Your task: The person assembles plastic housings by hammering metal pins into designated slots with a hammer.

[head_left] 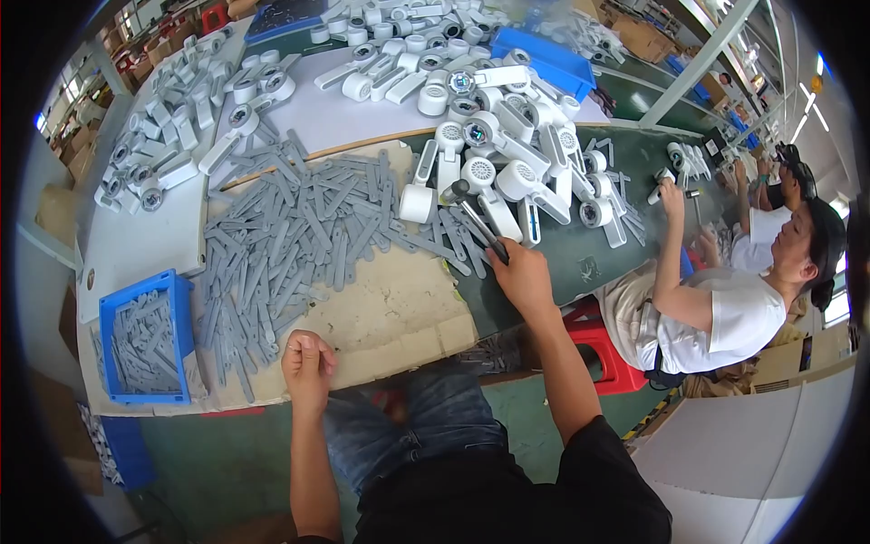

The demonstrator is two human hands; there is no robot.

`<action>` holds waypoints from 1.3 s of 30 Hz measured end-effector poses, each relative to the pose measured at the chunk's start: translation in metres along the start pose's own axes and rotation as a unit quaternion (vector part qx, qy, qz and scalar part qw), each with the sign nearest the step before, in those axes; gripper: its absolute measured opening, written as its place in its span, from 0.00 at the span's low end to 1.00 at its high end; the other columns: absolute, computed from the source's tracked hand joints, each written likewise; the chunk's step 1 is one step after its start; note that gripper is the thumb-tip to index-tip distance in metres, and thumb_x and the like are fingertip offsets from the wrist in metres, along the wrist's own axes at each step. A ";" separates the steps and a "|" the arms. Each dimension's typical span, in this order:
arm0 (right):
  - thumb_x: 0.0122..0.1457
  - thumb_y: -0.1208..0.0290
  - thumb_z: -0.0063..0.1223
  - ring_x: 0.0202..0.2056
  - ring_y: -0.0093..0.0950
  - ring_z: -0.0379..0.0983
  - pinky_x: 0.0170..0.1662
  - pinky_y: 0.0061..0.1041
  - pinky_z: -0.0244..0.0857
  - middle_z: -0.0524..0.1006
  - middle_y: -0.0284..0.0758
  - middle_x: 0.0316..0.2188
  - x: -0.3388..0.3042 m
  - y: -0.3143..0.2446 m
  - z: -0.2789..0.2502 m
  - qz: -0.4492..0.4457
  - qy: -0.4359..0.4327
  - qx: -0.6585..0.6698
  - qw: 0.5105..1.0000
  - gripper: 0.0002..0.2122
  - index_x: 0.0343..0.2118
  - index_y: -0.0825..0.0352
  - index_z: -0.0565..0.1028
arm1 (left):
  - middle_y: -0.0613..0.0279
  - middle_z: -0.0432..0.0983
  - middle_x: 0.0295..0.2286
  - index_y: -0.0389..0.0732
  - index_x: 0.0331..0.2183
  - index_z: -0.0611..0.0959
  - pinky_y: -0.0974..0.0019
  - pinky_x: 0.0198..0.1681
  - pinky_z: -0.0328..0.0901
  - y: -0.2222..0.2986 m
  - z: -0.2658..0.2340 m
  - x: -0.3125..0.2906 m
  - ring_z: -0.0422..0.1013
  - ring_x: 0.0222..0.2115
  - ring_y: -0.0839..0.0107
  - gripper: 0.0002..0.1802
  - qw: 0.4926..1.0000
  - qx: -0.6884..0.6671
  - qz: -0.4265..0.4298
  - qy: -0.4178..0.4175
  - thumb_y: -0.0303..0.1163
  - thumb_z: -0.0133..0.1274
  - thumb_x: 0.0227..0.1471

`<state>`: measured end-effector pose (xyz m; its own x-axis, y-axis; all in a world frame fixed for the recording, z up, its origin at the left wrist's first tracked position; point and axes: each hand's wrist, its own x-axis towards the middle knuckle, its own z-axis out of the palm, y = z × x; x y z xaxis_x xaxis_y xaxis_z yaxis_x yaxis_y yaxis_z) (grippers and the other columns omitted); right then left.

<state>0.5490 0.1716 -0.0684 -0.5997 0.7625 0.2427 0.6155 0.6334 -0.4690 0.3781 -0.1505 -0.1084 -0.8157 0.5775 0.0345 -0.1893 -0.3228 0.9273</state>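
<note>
My right hand [523, 283] grips a small hammer [476, 218] by its dark handle, the head resting beside the white handheld fans. White fans [517, 179] with round grilled heads and flat handles lie heaped just beyond it. Under and left of the hammer spread many flat grey plastic strips [308, 208], piled on a cardboard sheet [399, 313]. My left hand [309, 361] is closed with curled fingers over the cardboard's near edge, right of the strip pile. Nothing shows in its fingers.
A blue bin [186, 340] of small grey parts stands at the left. More white fans [168, 136] lie at the far left, and a blue tray [544, 63] sits at the back. To the right, a co-worker [725, 290] sits at the same green bench, near a red stool [607, 349].
</note>
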 end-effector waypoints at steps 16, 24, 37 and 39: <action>0.61 0.69 0.64 0.18 0.21 0.69 0.22 0.24 0.61 0.76 0.30 0.22 -0.018 0.003 -0.011 0.129 0.099 0.395 0.904 0.09 0.35 0.71 0.81 | 0.59 0.83 0.23 0.34 0.32 0.82 0.73 0.20 0.64 0.050 0.126 0.099 0.70 0.18 0.80 0.13 0.955 0.293 -0.025 -0.024 0.35 0.65 0.56; 0.65 0.69 0.59 0.10 0.13 0.60 0.11 0.17 0.48 0.79 0.32 0.24 -0.024 0.011 -0.012 0.201 0.032 0.566 0.799 0.09 0.40 0.71 0.78 | 0.52 0.77 0.49 0.40 0.57 0.76 0.50 0.60 0.55 -0.019 0.173 0.166 0.69 0.51 0.54 0.41 0.694 0.626 0.341 -0.099 0.51 0.68 0.45; 0.65 0.72 0.59 0.09 0.14 0.57 0.10 0.18 0.44 0.77 0.33 0.27 -0.022 0.033 -0.009 0.208 0.037 0.641 0.738 0.09 0.44 0.71 0.77 | 0.64 0.80 0.35 0.36 0.43 0.83 0.70 0.39 0.67 0.084 0.048 0.091 0.73 0.35 0.78 0.20 0.947 0.317 -0.051 -0.001 0.40 0.43 0.66; 0.65 0.72 0.58 0.09 0.14 0.57 0.10 0.17 0.44 0.76 0.33 0.26 -0.022 0.033 -0.009 0.190 0.032 0.636 0.747 0.08 0.42 0.71 0.77 | 0.63 0.81 0.36 0.37 0.44 0.82 0.69 0.40 0.68 0.079 0.037 0.072 0.74 0.35 0.76 0.20 0.959 0.243 -0.146 0.010 0.42 0.43 0.65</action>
<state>0.5872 0.1769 -0.0812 -0.4545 0.8860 -0.0925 -0.2742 -0.2379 -0.9318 0.3251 -0.1068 -0.0188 -0.7780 0.5734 -0.2567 -0.1387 0.2417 0.9604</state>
